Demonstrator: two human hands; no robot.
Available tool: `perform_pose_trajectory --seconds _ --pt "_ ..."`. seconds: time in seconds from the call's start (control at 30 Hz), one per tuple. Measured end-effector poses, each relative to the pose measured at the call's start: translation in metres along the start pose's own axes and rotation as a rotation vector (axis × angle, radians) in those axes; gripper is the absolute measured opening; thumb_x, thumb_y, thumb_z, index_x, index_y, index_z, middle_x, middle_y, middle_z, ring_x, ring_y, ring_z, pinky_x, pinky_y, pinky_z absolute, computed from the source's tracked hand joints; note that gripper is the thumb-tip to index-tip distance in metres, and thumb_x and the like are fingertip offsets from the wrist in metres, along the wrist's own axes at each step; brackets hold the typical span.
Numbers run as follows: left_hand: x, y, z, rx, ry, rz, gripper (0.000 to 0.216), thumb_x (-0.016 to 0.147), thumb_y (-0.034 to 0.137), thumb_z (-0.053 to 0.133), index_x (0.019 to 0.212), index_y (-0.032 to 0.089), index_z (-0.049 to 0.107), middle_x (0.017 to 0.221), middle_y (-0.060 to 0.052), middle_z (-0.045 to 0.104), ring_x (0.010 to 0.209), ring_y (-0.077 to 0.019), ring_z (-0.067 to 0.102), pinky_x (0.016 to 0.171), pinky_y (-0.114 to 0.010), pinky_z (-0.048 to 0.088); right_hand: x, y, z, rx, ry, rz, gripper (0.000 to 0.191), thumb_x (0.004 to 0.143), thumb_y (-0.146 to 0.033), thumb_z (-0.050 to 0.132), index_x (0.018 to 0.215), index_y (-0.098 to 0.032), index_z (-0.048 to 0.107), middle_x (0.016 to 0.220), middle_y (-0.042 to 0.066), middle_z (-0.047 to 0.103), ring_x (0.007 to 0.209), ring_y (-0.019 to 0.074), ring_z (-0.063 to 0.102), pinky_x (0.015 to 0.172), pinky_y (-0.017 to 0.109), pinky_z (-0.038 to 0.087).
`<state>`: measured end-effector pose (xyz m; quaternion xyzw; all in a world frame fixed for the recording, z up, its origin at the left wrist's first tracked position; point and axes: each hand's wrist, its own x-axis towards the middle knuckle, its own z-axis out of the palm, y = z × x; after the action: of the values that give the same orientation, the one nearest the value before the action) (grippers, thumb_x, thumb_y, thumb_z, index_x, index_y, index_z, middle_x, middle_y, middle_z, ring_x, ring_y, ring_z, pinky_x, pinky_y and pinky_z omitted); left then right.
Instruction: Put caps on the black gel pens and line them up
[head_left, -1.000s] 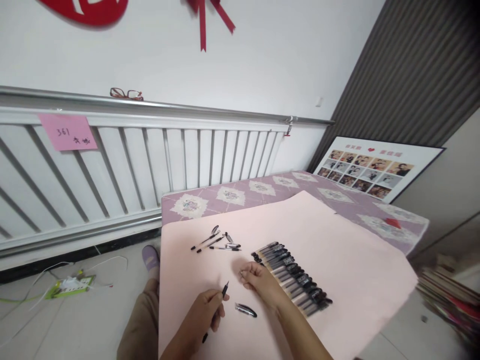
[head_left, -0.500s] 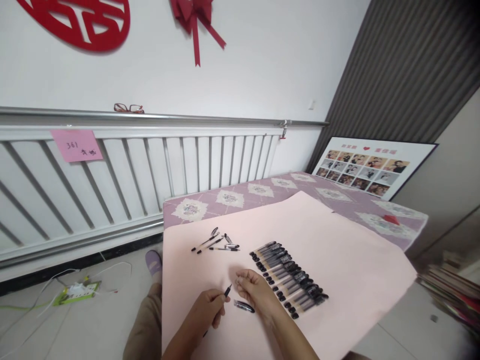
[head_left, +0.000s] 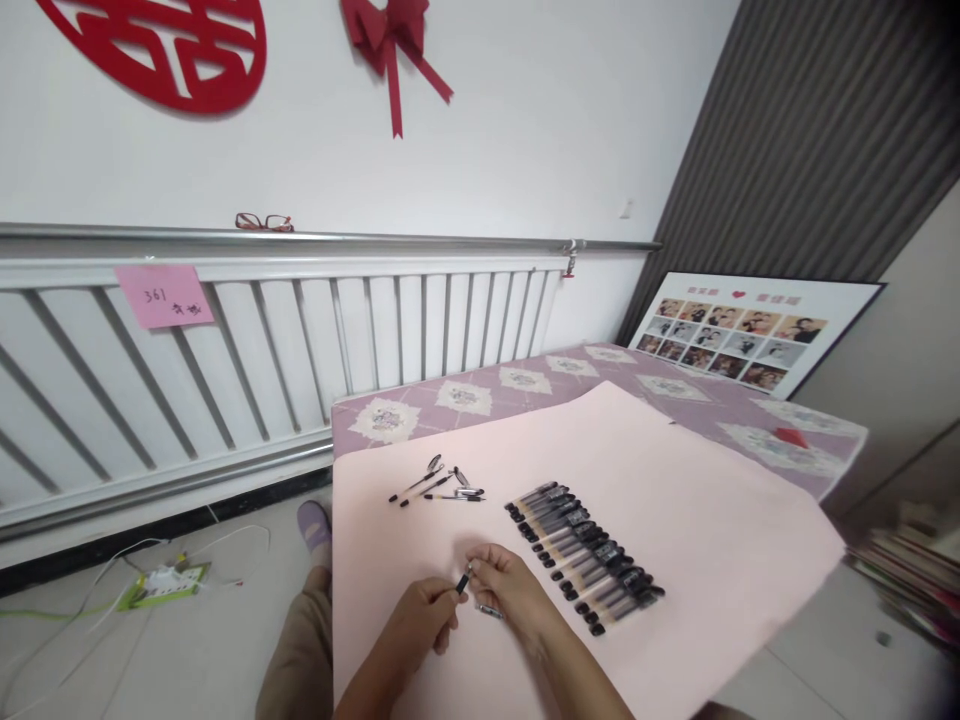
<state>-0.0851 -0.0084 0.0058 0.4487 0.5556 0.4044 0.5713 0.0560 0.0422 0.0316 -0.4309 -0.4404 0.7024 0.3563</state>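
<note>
Pen tip and right fingertips now meet; gap closed since the earlier frames

Left hand [head_left: 424, 618]: thumb and fingers clamped on a pen [head_left: 463, 583], black grip section showing, pointed end slanting up and to the right. The rest of the barrel is hidden by the hand.

Right hand [head_left: 508, 588]: thumb and forefinger drawn together at the pen's pointed end. Whether a small piece sits between them cannot be told. One second ago this hand was clearly apart from the pen; at half a second the gap was narrow; now none can be made out.

Pen cap [head_left: 490, 611]: lies on the pink sheet [head_left: 405, 545], just below the right fingers. It was in full view in both earlier frames; the right hand now covers part of it.

Unchanged: the row of pens [head_left: 581, 550] laid side by side to the right of the hands; the loose pens [head_left: 454, 497] lying with caps beyond the hands, near the patterned cloth [head_left: 531, 380].

View: camera tilted up relative to one second ago; more of the red bow [head_left: 388, 35] and the red cut-out [head_left: 187, 95] on the wall is in frame.
</note>
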Motion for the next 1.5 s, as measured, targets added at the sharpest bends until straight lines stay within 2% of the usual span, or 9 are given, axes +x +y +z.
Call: perform_pose_trajectory --seconds 0.4,0.7,0.87,1.03,1.33,1.5 --pt "-0.001 -0.001 -0.003 -0.002 -0.007 -0.009 0.028 0.072 0.034 0.048 0.083 0.013 0.062 0.054 0.005 0.053 0.034 -0.0056 0.04 0.039 -0.02 0.025 -0.002 0.002 -0.001 -0.09 -0.02 0.033 0.03 0.061 -0.041 0.068 0.077 -0.018 0.057 0.057 -0.005 0.056 0.052 0.0073 0.052 0.052 0.02 0.036" --pt "-0.003 -0.002 -0.004 0.037 -0.028 0.006 0.021 0.07 0.031 0.049 0.075 0.014 0.06 0.052 0.006 0.049 0.038 -0.0061 0.041 0.043 -0.02 0.031 -0.002 -0.004 -0.011 -0.28 -0.12 -0.012 0.025 0.066 -0.039 0.065 0.073 -0.017 0.056 0.055 -0.006 0.052 0.047 0.0058 0.042 0.049 0.02 0.033" --pt "-0.003 -0.002 -0.004 0.097 -0.078 0.005 0.016 0.068 0.028 0.051 0.071 0.014 0.058 0.049 0.007 0.046 0.04 -0.0074 0.044 0.044 -0.02 0.034 -0.007 -0.01 -0.025 -0.457 -0.204 -0.061 0.014 0.068 -0.029 0.064 0.072 -0.016 0.06 0.054 -0.006 0.049 0.049 0.0067 0.039 0.048 0.02 0.029" --pt "-0.004 0.001 -0.003 0.189 -0.134 0.026 0.013 0.067 0.025 0.049 0.062 0.015 0.057 0.044 0.007 0.041 0.041 -0.0078 0.043 0.044 -0.019 0.033 -0.018 -0.013 -0.033 -0.611 -0.213 -0.147 0.007 0.07 -0.024 0.061 0.067 -0.017 0.06 0.057 -0.006 0.047 0.055 0.0086 0.038 0.053 0.021 0.028" --pt "-0.01 0.012 0.004 0.327 -0.183 0.125 0.011 0.064 0.015 0.049 0.059 0.014 0.059 0.05 0.007 0.038 0.05 -0.0071 0.036 0.048 -0.02 0.026 -0.039 -0.008 -0.032 -0.923 -0.151 -0.305 0.022 0.081 -0.028 0.047 0.062 -0.019 0.052 0.06 -0.004 0.049 0.06 0.0115 0.044 0.054 0.022 0.03" --pt "-0.017 0.015 0.015 0.49 -0.067 0.193 0.015 0.064 0.013 0.049 0.066 0.016 0.063 0.064 0.004 0.051 0.063 -0.0098 0.047 0.058 -0.02 0.033 -0.047 -0.008 -0.034 -0.948 -0.132 -0.284 0.032 0.085 -0.034 0.041 0.059 -0.019 0.051 0.056 -0.004 0.048 0.054 0.0111 0.045 0.051 0.022 0.029"
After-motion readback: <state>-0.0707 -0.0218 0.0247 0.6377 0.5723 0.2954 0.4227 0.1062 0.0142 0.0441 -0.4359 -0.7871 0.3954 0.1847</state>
